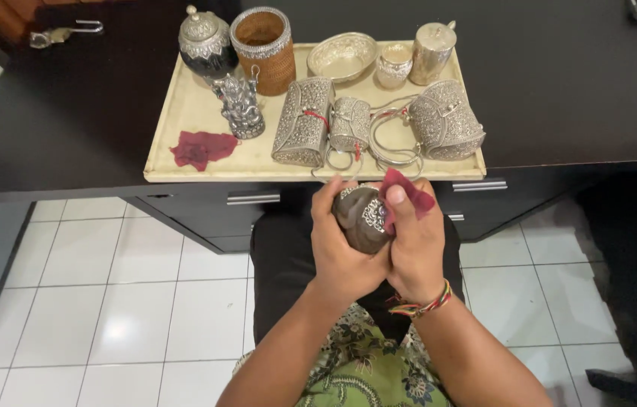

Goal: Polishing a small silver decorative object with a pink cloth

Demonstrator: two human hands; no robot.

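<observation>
Left hand fingers wrapped around a dark silver-trimmed vessel above the lap; right hand fingers press a red cloth against it — just below the tray on the worktop.

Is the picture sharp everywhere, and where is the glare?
Head view: the silver pieces on the tray look sharp; the white floor tiles carry soft reflected glare; the dark desk loses detail; the hands, left hand and right hand, look slightly soft.

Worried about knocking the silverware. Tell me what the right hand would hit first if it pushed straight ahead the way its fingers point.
Probably the tray's near edge, then the looped handles before the silver purse; depth is unclear.
</observation>
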